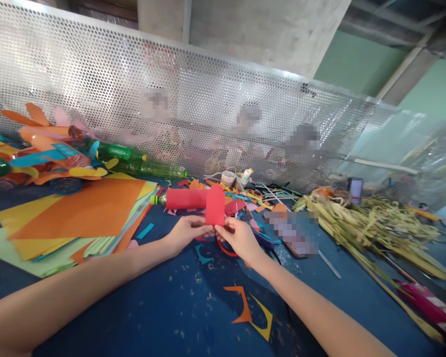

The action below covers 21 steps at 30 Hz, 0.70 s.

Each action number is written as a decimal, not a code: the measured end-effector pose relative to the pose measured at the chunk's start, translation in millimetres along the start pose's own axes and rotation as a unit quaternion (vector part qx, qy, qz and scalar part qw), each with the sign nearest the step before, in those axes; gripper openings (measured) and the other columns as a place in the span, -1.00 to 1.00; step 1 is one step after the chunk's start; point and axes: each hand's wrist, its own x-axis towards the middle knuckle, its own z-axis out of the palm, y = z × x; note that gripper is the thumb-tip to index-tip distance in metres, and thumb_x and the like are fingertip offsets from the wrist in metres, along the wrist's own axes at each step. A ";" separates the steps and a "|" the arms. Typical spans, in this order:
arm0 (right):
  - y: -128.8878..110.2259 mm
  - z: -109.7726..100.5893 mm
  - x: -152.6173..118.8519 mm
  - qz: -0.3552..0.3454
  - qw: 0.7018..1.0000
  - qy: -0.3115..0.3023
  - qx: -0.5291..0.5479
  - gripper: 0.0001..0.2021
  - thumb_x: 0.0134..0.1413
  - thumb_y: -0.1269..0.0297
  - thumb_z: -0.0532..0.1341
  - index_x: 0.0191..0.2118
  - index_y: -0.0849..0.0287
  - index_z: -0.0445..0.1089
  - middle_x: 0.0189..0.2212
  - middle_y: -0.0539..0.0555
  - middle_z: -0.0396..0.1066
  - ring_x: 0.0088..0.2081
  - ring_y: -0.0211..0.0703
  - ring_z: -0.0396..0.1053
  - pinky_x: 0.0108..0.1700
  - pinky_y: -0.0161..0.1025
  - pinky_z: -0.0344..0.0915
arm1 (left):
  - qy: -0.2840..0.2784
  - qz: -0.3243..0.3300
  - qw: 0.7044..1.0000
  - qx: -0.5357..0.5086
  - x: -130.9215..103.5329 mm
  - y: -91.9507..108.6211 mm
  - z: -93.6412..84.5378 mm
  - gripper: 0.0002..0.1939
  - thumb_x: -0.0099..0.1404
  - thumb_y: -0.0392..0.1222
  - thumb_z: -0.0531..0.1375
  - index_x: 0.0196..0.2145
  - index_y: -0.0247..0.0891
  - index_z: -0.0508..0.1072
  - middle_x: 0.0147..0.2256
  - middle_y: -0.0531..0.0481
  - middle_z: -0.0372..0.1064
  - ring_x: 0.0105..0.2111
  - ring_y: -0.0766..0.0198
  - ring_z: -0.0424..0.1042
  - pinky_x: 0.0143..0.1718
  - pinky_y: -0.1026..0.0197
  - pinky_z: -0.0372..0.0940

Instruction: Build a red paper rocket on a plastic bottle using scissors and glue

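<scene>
Holds red paper [215,207] upright between left hand [192,233] and right hand [241,239], rounded end up. Pinches its lower edge with thumb and fingertips of the left hand at one corner, and with those of the right hand at the other. Has a bottle [188,198], wrapped in red and lying on its side, just beyond the left hand, with its cap [154,199] pointing left; cannot tell whether the paper touches it. Has scissors [226,249] partly hidden under the right hand, red handle showing.

Shows, left of the left hand, a blue scrap [145,230] and, farther left, a paper stack [78,208] topped with orange. Has green bottles [122,152] beyond that stack, well away from the left hand.

Shows, nearer the body than the right hand, an orange scrap [245,305] and a yellow scrap [265,320] on the blue table [152,312]. Has a phone [292,238] to the right of the right hand, then husks [364,223] well apart. Shows a cup [228,178] and glue [247,175] beyond both hands, in front of the mesh [208,94].
</scene>
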 end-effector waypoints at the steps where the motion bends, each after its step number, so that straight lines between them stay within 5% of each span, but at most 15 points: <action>1: -0.2 0.0 -0.2 0.000 1.000 0.000 -0.002 -0.81 0.04 0.15 0.14 -0.43 0.15 0.32 -0.52 0.04 0.45 -0.48 -0.15 0.45 -0.40 -0.25 0.38 | 0.001 0.004 1.000 0.002 -0.1 -0.7 -0.3 -0.72 -0.02 -0.13 0.33 -0.36 -0.37 0.51 -0.43 -0.08 0.49 -0.43 0.28 0.44 -0.31 0.26 0.31; 10: 0.2 1.4 -0.8 -0.006 1.000 -0.019 0.005 -0.79 0.04 0.11 0.14 -0.40 0.16 0.31 -0.50 0.06 0.46 -0.47 -0.15 0.45 -0.39 -0.25 0.38 | 0.009 0.030 0.999 0.013 2.5 -4.8 -0.8 -0.72 -0.03 -0.13 0.33 -0.36 -0.34 0.51 -0.42 -0.04 0.49 -0.44 0.29 0.42 -0.27 0.24 0.32; 16: -2.7 2.4 -2.1 0.011 1.000 0.022 -0.007 -0.73 0.00 0.05 0.16 -0.51 0.11 0.19 -0.59 0.02 0.43 -0.55 -0.14 0.43 -0.46 -0.24 0.38 | 0.016 0.031 0.999 0.018 2.3 -2.2 -0.4 -0.71 -0.01 -0.11 0.32 -0.33 -0.33 0.52 -0.41 -0.04 0.50 -0.43 0.27 0.43 -0.29 0.24 0.31; 21: -4.5 0.0 1.4 0.006 0.999 0.018 0.036 -0.75 0.07 0.05 0.10 -0.42 0.13 0.30 -0.47 0.07 0.47 -0.46 -0.12 0.47 -0.36 -0.22 0.41 | 0.033 0.028 0.999 0.017 2.1 0.0 -0.6 -0.70 0.03 -0.09 0.29 -0.30 -0.32 0.52 -0.37 -0.06 0.51 -0.38 0.23 0.45 -0.30 0.25 0.31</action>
